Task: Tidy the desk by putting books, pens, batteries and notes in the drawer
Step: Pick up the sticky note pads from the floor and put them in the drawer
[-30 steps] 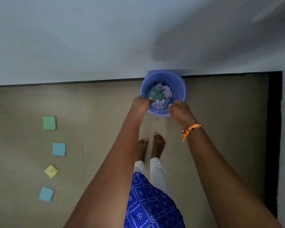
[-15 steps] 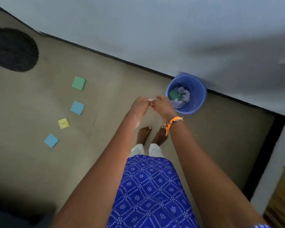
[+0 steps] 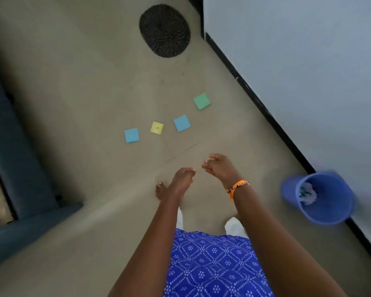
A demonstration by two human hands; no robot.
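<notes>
left hand (image 3: 183, 175): fingers loosely curled, empty | right hand (image 3: 220, 167): relaxed, holds nothing | four square paper sticky notes lie on the beige floor (image 3: 83, 93) just ahead: green note (image 3: 202, 101), blue note (image 3: 181, 123), yellow note (image 3: 157, 127), second blue note (image 3: 132, 135) | round blue plastic bin (image 3: 321, 199) right, by wall | risk: thin flat notes may resist pinching, crease or get stepped on; drawer not visible
</notes>
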